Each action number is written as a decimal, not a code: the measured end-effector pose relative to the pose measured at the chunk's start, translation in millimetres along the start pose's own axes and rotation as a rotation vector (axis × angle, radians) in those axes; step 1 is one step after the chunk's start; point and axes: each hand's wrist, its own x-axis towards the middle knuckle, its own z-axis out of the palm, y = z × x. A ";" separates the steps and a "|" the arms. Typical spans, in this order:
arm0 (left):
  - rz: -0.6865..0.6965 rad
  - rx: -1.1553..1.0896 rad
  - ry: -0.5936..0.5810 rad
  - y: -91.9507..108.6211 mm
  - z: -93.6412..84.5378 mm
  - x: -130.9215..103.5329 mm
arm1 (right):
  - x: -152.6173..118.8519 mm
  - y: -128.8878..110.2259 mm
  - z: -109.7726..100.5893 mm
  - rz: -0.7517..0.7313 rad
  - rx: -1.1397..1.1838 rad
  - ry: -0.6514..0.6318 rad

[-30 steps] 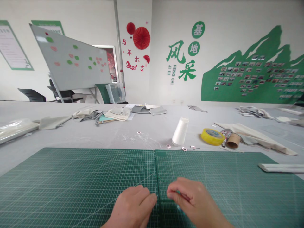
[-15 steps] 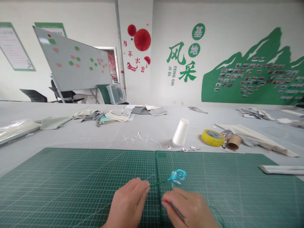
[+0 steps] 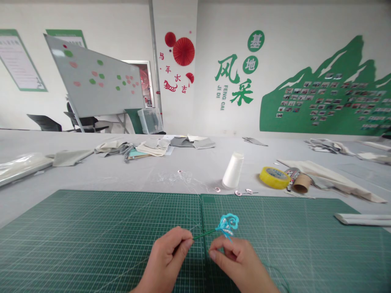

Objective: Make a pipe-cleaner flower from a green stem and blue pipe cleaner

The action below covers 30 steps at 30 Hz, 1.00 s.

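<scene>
My left hand (image 3: 171, 254) is closed in a pinch on the green stem of a blue wire-like flower (image 3: 228, 224). The stem points right, and the flower has looped petals with small whitish beads. Just below the flower is my right hand (image 3: 236, 258), its thumb and forefinger pressed together. A green thread (image 3: 279, 272) comes out from behind the right hand and curls over the mat; the part at the fingertips is too fine to make out. Both hands are above the green cutting mats (image 3: 91, 232).
Beyond the mats stand a white thread cone (image 3: 233, 171) and a yellow tape roll (image 3: 274, 178), beside a cardboard tube (image 3: 302, 183). Small pinkish rings (image 3: 238, 193) and loose white threads lie near the mat edge. Fabric pieces (image 3: 154, 145) lie farther back. A whitish roll (image 3: 363, 219) rests at right.
The flower has turned about its stem, so its petals face differently. My right hand has shifted slightly, showing its thumb and forefinger more clearly. My left hand keeps its pinch.
</scene>
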 end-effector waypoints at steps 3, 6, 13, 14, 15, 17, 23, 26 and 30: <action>0.017 -0.011 -0.012 1.2 -0.9 0.8 | 2.6 1.4 -2.2 0.040 0.114 -0.035; 0.062 -0.006 -0.037 2.4 -1.4 1.4 | 4.9 1.9 -5.5 0.048 0.161 -0.040; 0.289 0.069 -0.178 9.1 -0.6 0.9 | 14.8 17.0 -15.3 0.087 0.205 -0.075; 0.322 0.088 -0.193 10.3 -0.5 1.0 | 15.5 18.7 -17.1 0.090 0.210 -0.088; 0.353 0.108 -0.207 11.5 -0.5 1.2 | 15.6 19.6 -18.9 0.090 0.216 -0.103; 0.411 0.151 -0.227 13.6 -0.6 2.0 | 14.3 19.0 -22.6 0.086 0.231 -0.128; 0.545 0.310 -0.225 11.0 3.9 1.5 | 8.0 10.6 -28.1 0.047 0.209 -0.151; 0.579 0.390 -0.176 6.3 6.4 -0.3 | 6.9 5.3 -28.2 0.030 0.158 -0.112; 0.515 0.498 -0.131 5.4 2.8 -2.6 | 3.4 -6.9 -29.8 -0.075 -0.041 -0.015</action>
